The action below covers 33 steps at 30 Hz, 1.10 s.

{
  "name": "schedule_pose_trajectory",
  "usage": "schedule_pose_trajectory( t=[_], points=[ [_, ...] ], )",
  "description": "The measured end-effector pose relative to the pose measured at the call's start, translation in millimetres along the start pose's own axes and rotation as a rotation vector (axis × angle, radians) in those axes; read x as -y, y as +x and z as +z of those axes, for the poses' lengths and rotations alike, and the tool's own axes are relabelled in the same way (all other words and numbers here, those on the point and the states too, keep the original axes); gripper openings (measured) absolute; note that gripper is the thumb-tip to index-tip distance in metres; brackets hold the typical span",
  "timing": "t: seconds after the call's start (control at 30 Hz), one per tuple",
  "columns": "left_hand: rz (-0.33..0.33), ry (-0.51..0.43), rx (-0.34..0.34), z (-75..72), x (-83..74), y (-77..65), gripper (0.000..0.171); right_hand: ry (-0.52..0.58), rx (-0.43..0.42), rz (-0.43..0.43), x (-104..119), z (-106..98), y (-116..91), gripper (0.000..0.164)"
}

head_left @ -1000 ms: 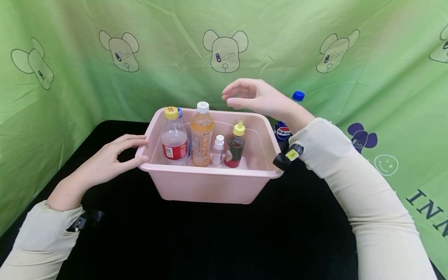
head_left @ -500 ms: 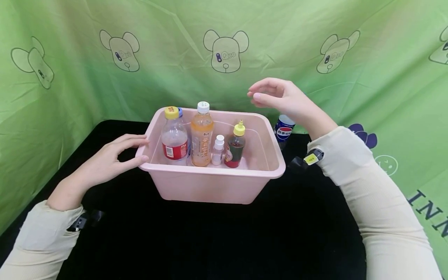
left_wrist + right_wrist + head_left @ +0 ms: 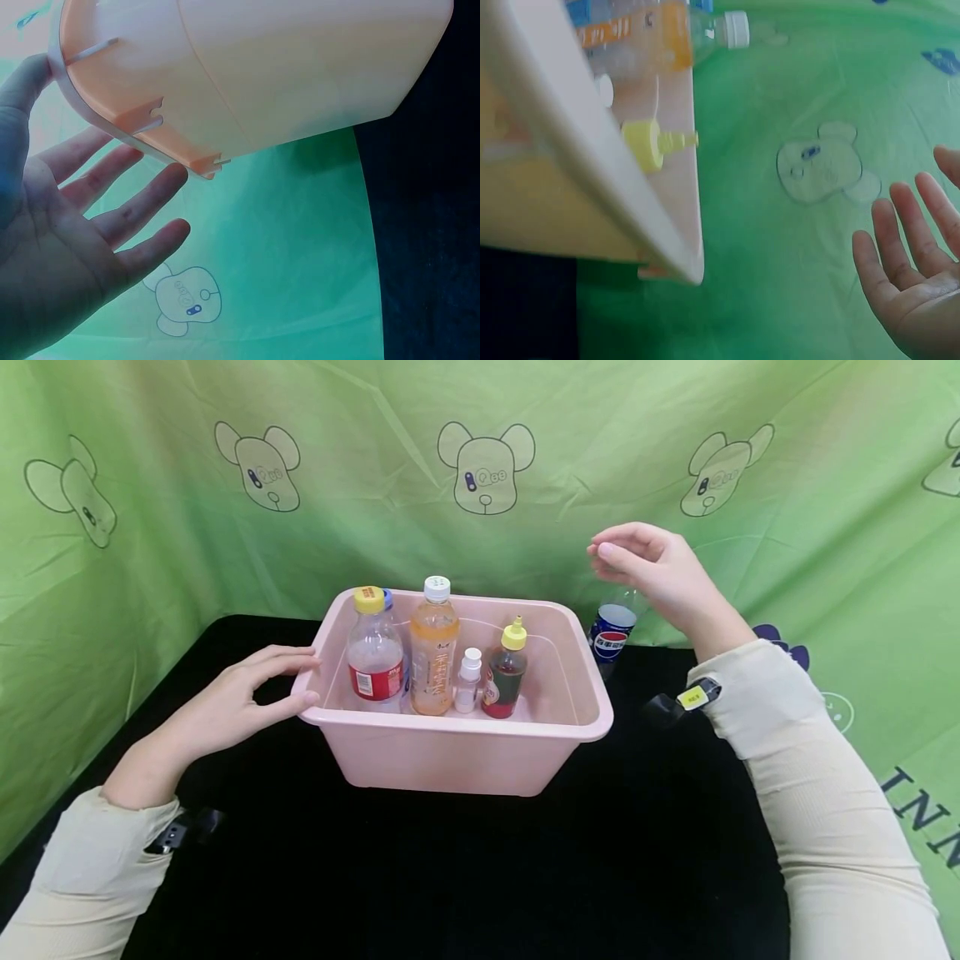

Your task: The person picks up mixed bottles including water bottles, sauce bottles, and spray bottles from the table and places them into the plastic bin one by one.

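Note:
A pink plastic tub (image 3: 442, 764) stands on the black table. My left hand (image 3: 225, 697) rests its thumb and fingertips on the tub's left rim, fingers fairly straight in the left wrist view. Inside stand a yellow-capped bottle with a red label (image 3: 375, 664), an orange drink bottle (image 3: 433, 660), a small white-capped bottle (image 3: 468, 683) and a yellow-tipped squeeze bottle (image 3: 506, 672). My right hand (image 3: 660, 564) is raised, holding nothing, its fingers loosely bent. It overlaps the top of a blue-labelled Pepsi bottle (image 3: 611, 631) behind the tub's right side; the bottle's cap is hidden.
A blue-capped bottle (image 3: 387, 600) is mostly hidden behind the yellow-capped one. Green cloth (image 3: 360, 527) with bear drawings hangs behind and at both sides. Black cloth (image 3: 465, 877) covers the table in front of the tub.
My right hand has moved right, from above the tub's back rim to the top of the Pepsi bottle. My left hand and the tub have stayed put.

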State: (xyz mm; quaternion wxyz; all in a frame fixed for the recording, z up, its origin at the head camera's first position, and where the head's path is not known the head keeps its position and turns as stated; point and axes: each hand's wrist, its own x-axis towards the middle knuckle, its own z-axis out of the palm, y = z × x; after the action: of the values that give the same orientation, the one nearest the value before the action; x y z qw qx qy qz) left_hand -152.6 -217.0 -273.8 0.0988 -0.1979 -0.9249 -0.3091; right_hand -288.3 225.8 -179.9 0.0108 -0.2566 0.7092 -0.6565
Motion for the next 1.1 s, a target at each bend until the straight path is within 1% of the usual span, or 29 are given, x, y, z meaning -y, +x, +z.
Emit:
schedule_pose_trajectory(
  t=[0.17, 0.37, 0.6, 0.73, 0.87, 1.0, 1.1],
  points=[
    [-0.004, -0.007, 0.003, -0.2, 0.2, 0.5, 0.044, 0.083, -0.105, 0.010, -7.0, -15.2, -1.7, 0.011],
    [-0.013, -0.028, 0.015, -1.4, -0.9, 0.9, 0.045, 0.100, -0.216, 0.032, -15.0, -30.8, -5.3, 0.012],
    [-0.009, -0.018, 0.012, -1.0, 0.2, 0.9, 0.045, 0.150, -0.341, 0.052, -27.3, -44.3, -7.8, 0.015],
    [-0.005, -0.019, 0.012, -0.6, 0.2, 1.3, 0.045, 0.144, -0.431, 0.050, -34.8, -50.9, -8.3, 0.012],
    [-0.008, -0.024, 0.015, -0.5, -0.4, 1.5, 0.045, 0.107, -0.512, 0.050, -42.7, -55.1, -9.8, 0.009],
    [-0.007, -0.025, 0.014, -0.6, -0.7, 1.4, 0.045, 0.058, -0.576, 0.082, -51.1, -58.4, -9.3, 0.013],
    [-0.006, -0.025, 0.013, -0.5, -0.5, 1.0, 0.045, -0.005, -0.612, 0.112, -57.6, -59.8, -7.4, 0.018]
  ],
)
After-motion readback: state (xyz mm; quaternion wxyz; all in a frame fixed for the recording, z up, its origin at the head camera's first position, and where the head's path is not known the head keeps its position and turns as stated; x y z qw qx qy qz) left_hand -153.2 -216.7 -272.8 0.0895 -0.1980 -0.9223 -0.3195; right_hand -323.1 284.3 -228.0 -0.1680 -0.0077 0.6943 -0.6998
